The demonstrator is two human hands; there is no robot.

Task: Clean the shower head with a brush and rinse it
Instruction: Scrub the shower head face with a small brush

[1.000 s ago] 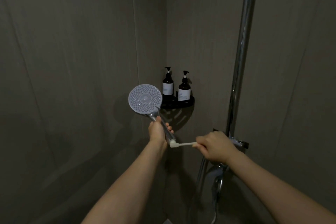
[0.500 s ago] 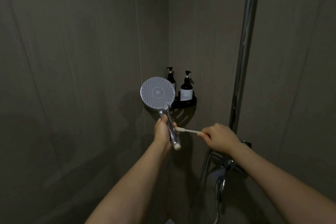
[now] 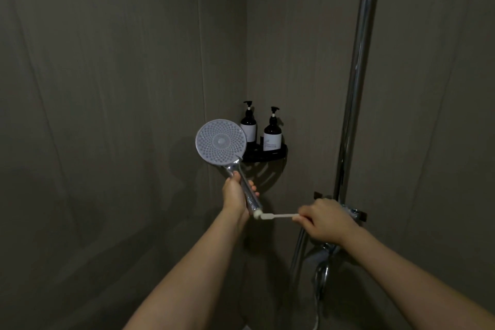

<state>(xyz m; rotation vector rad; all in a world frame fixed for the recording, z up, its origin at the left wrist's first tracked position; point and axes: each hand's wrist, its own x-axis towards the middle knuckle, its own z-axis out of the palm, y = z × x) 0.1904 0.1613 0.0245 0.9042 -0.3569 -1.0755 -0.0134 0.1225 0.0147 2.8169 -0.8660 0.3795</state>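
Note:
A round grey shower head (image 3: 220,143) with a chrome handle stands upright, its nozzle face turned toward me. My left hand (image 3: 237,193) grips the handle in the middle. My right hand (image 3: 325,218) pinches the end of a small white brush (image 3: 278,216) held level. The brush's head touches the white bottom end of the shower handle (image 3: 257,213).
Two dark pump bottles (image 3: 272,134) stand on a black corner shelf (image 3: 282,154) just behind the shower head. A chrome riser pipe (image 3: 356,75) runs up the right wall. The mixer tap (image 3: 353,213) and a hose (image 3: 320,278) lie under my right hand.
The brush went up to the middle of the handle half a second ago and is now back down at the handle's bottom end. The shower head tilted slightly left.

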